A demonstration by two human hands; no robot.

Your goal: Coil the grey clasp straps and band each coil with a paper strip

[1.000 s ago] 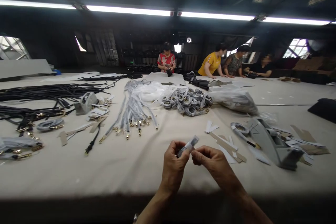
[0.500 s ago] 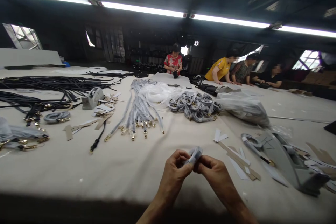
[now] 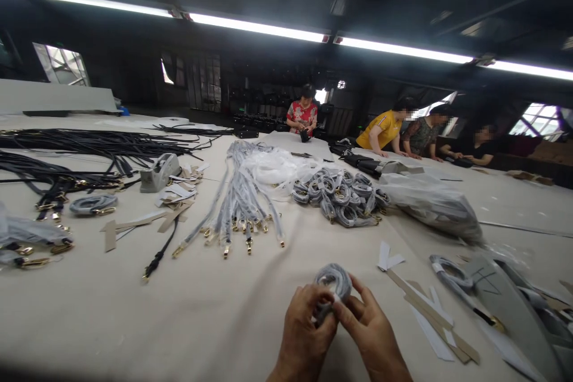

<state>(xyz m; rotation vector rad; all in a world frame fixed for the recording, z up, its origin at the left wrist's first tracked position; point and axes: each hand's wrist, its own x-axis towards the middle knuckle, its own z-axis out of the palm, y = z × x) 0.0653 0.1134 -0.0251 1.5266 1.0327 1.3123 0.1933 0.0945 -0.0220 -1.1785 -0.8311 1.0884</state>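
My left hand (image 3: 303,329) and my right hand (image 3: 370,329) meet over the near edge of the cloth-covered table (image 3: 134,310). Both pinch a coiled grey strap (image 3: 333,282), rolled into a small ring that stands up between my fingertips. A bundle of straight grey straps with gold clasps (image 3: 239,203) lies ahead to the left. A pile of coiled grey straps (image 3: 340,194) sits ahead, beyond my hands.
A grey tape dispenser (image 3: 505,304) and card strips (image 3: 425,307) lie at right, another dispenser (image 3: 159,172) at left. Black straps (image 3: 80,152) spread far left. A clear bag of straps (image 3: 432,203) lies right of the pile. Several people work at the far side.
The camera tilted and my hands dropped toward the frame's bottom edge. The small grey piece pinched between my fingers now shows as a rolled ring of strap.
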